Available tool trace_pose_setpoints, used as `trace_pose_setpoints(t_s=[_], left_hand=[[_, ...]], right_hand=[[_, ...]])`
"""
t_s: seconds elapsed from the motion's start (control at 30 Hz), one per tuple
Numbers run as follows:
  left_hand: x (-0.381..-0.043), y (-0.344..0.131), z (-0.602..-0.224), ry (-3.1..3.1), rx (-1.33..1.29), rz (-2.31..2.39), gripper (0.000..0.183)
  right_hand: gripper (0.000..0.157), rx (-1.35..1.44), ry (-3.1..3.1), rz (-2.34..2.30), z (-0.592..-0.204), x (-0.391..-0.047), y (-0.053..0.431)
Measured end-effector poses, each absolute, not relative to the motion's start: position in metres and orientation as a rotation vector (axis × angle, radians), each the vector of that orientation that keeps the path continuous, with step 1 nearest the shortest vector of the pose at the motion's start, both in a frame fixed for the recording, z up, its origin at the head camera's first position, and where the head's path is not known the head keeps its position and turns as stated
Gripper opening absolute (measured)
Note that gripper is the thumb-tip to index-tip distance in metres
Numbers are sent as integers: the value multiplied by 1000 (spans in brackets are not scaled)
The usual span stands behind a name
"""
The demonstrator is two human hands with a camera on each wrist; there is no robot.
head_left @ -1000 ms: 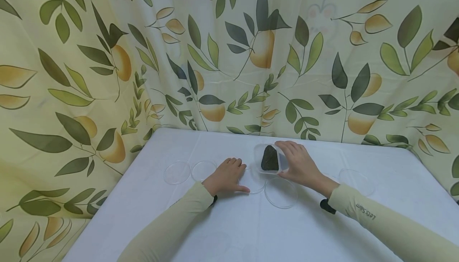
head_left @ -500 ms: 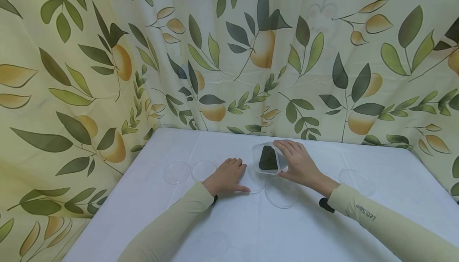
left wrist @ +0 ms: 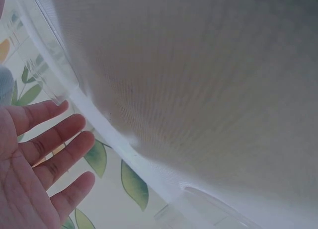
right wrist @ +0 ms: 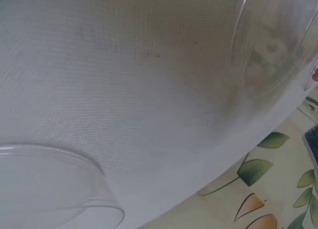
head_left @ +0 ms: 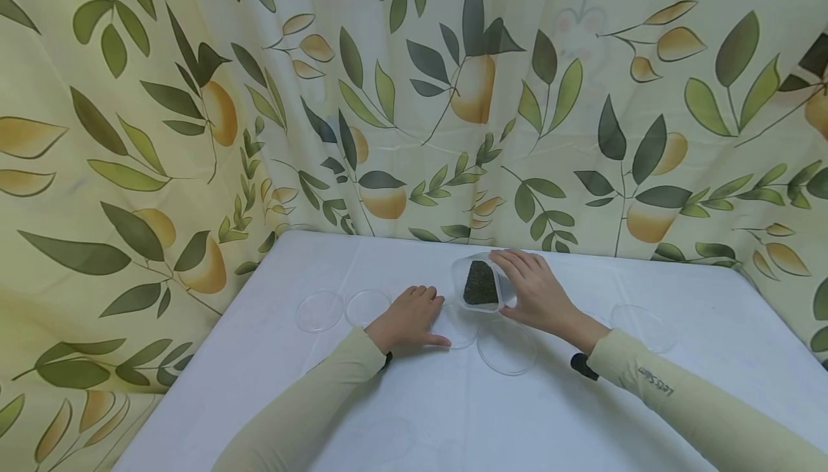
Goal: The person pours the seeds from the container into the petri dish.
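My right hand (head_left: 540,296) grips a translucent plastic tub (head_left: 458,276) by its right side, raised over the table and tipped so its opening faces me. Inside the tub lies a dark green-black, speckled piece (head_left: 481,283) with a trapezoid outline. A corner of the dark piece (right wrist: 312,144) shows at the right edge of the right wrist view. My left hand (head_left: 414,317) is beside a clear round dish (head_left: 461,328), thumb stretched along its near side. In the left wrist view its fingers (left wrist: 64,159) are spread loosely, one fingertip right at a clear dish's rim (left wrist: 57,85).
More clear round dishes stand on the white-covered table (head_left: 362,422): one dish (head_left: 507,374) nearer me, two on the left, including a far-left dish (head_left: 320,312), and another dish (head_left: 643,328) on the right behind my forearm. A leaf-patterned curtain (head_left: 414,192) closes off the back.
My right hand has shifted slightly left with the tub and turned it a little, so more of the dark piece's face shows. The left hand stays where it was.
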State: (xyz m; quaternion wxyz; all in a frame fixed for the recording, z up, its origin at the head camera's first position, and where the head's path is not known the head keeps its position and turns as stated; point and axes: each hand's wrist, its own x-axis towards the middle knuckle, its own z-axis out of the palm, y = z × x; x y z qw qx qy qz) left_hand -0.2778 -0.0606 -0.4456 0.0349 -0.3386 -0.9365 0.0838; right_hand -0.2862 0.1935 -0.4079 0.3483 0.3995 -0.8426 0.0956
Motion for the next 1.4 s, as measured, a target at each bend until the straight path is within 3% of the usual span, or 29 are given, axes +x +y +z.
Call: trace_pose_setpoints(t_s=[1.4], left_hand=[[-280,-63,-449,-2858,-1056,245,80]], right_hand=[[101,1081,-2128,175,-398,-289,189]])
